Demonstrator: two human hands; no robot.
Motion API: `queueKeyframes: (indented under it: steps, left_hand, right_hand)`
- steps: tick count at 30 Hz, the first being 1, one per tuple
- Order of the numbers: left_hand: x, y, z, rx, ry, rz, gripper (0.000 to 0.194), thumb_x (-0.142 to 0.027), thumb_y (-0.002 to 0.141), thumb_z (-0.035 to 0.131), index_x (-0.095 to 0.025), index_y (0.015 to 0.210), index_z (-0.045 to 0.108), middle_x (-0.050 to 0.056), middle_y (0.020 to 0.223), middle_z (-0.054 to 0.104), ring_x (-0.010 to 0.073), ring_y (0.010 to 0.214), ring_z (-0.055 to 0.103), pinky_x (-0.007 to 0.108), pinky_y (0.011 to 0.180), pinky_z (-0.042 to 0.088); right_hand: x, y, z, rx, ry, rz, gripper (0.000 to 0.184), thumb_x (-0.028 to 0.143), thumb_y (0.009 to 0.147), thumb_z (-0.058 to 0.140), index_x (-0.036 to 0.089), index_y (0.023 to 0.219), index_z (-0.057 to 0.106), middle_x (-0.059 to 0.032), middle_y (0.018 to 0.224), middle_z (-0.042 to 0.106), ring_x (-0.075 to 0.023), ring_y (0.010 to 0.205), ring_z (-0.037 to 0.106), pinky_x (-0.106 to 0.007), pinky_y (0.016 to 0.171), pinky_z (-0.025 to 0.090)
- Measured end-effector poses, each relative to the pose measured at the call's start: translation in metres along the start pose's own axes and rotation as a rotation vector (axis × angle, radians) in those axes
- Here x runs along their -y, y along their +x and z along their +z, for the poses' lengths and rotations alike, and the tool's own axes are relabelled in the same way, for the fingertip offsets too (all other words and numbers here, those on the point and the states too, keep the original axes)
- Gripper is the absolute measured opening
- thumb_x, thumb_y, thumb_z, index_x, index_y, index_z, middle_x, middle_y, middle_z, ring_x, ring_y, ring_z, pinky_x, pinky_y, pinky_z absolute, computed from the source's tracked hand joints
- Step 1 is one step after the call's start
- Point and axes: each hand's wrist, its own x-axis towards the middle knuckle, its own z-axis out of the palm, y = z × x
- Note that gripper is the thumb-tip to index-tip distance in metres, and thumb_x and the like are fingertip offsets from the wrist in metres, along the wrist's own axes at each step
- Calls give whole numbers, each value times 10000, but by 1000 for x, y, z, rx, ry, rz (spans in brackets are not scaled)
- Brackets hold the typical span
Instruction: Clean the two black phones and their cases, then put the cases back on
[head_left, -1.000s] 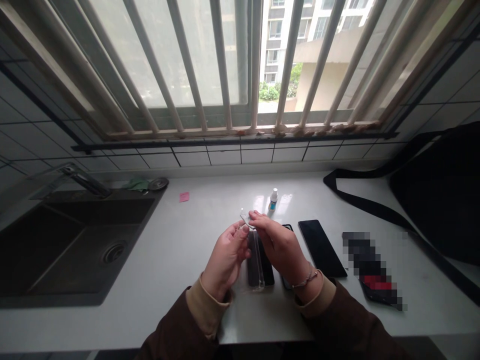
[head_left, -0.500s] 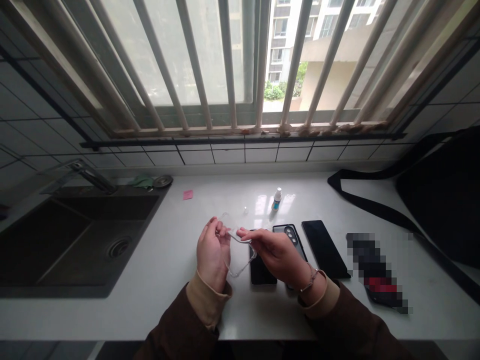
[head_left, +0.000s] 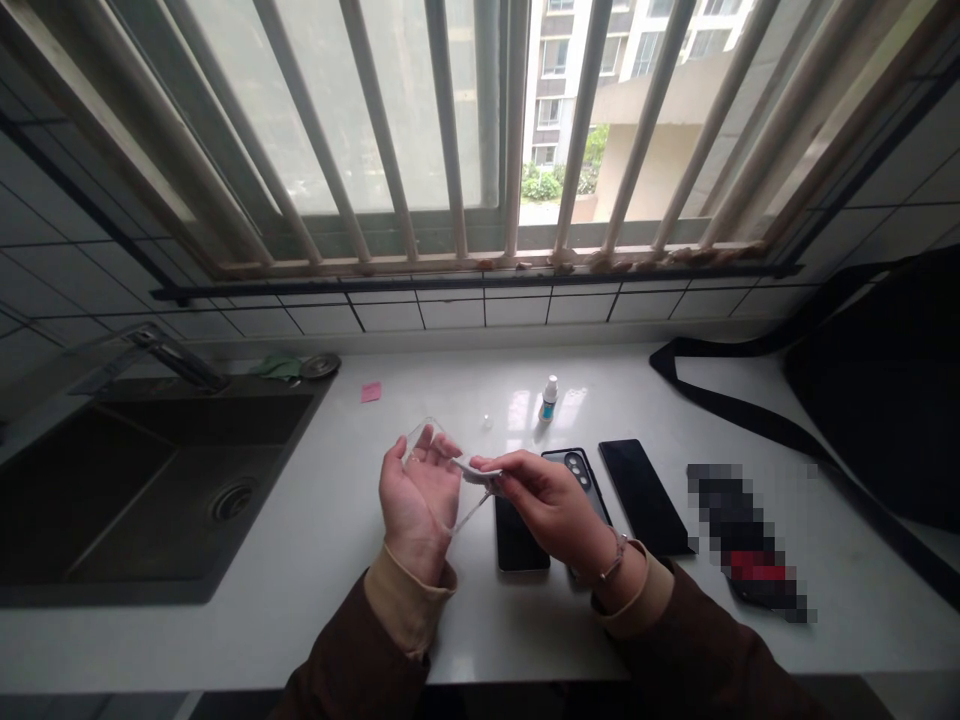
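My left hand (head_left: pixel 416 500) lies palm up above the white counter (head_left: pixel 330 560) and cradles a clear phone case (head_left: pixel 424 441), with its fingers curled round the case's edge. My right hand (head_left: pixel 546 505) pinches a small white wipe or tab (head_left: pixel 474 468) against the case's right side. Just below my right hand a black phone (head_left: pixel 519 540) lies flat on the counter. Beside it lie a dark phone case with camera holes (head_left: pixel 574 466) and another black phone (head_left: pixel 643 495).
A small dropper bottle (head_left: pixel 549 397) stands behind the phones. A dark sink (head_left: pixel 150 480) with a tap fills the left. A black bag with its strap (head_left: pixel 870 390) sits at the right, a blurred dark object (head_left: pixel 739 545) in front of it. A pink note (head_left: pixel 370 392) lies near the sink.
The clear case has come off the phone and moved left into my upturned left palm. The phone now lies bare on the counter. My right hand followed with the white piece.
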Motion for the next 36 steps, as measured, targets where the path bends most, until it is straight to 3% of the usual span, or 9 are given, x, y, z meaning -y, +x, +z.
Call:
queueKeyframes:
  steps: [4, 7, 11, 16, 23, 26, 29, 32, 36]
  left_hand:
    - [6, -10, 2, 133, 94, -73, 312, -420, 941, 652, -177, 1136, 661, 193, 1223, 690, 315, 1137, 712, 480, 952, 601]
    - [9, -16, 3, 208, 106, -73, 366, -472, 961, 657, -182, 1184, 653, 180, 1211, 702, 317, 1154, 711, 532, 1016, 582]
    - [5, -13, 1, 83, 74, 117, 493, -622, 996, 593, -151, 1116, 672, 76, 945, 674, 215, 923, 709, 466, 1017, 602]
    - [0, -5, -1, -93, 71, 324, 518, -673, 1011, 562, -165, 1021, 661, 54, 915, 631, 175, 889, 676, 434, 1028, 610]
    - [4, -7, 2, -147, 64, 318, 492, -685, 1011, 574, -197, 993, 632, 45, 964, 601, 161, 907, 652, 421, 1020, 624]
    - [5, -7, 1, -169, 92, 311, 525, -715, 988, 587, -193, 1005, 634, 57, 988, 597, 174, 952, 663, 404, 1003, 634]
    - [6, -7, 0, -193, 162, 263, 584, -761, 935, 630, -190, 1057, 653, 83, 1059, 613, 209, 1019, 681, 412, 979, 649]
    - [8, -10, 0, -141, 237, 82, 685, -818, 931, 557, -176, 1137, 677, 130, 1110, 637, 261, 1001, 695, 462, 870, 678]
    - [8, -18, 2, 176, 305, -292, 747, -757, 1008, 444, -98, 1245, 705, 176, 1069, 674, 246, 838, 679, 458, 754, 670]
  right_hand:
    - [-4, 0, -1, -44, 73, 35, 238, 407, 1073, 646, 262, 1206, 780, -80, 1270, 808, -248, 1174, 772, -424, 1028, 639]
    - [-8, 0, -1, -47, 117, 71, 269, 441, 1067, 650, 253, 1212, 776, -86, 1286, 799, -251, 1198, 759, -421, 1040, 633]
    - [-10, 0, 2, -17, 137, 107, 280, 452, 1062, 655, 238, 1202, 769, -97, 1273, 799, -250, 1166, 771, -438, 1039, 642]
    - [-8, -2, 5, 8, 128, 89, 263, 426, 1071, 640, 233, 1201, 762, -100, 1241, 810, -235, 1105, 795, -426, 984, 671]
    - [-3, -6, 7, 148, -80, -26, 174, 295, 1063, 643, 238, 1166, 771, -70, 1166, 841, -219, 1061, 815, -346, 925, 668]
    - [2, -8, 8, 248, -42, -36, 171, 307, 1055, 661, 229, 1152, 779, -77, 1186, 840, -223, 1096, 811, -347, 966, 656]
    - [2, -8, 10, 337, 146, 96, 229, 392, 1046, 683, 196, 1127, 768, -95, 1117, 845, -215, 994, 825, -364, 925, 676]
    - [-3, -4, 4, 163, 394, 220, 296, 485, 1028, 694, 200, 1104, 714, -112, 1136, 833, -249, 1032, 824, -417, 898, 694]
    - [-10, 6, -16, -418, 174, 109, 270, 484, 1039, 659, 230, 1122, 697, -105, 1194, 801, -252, 1091, 793, -427, 941, 674]
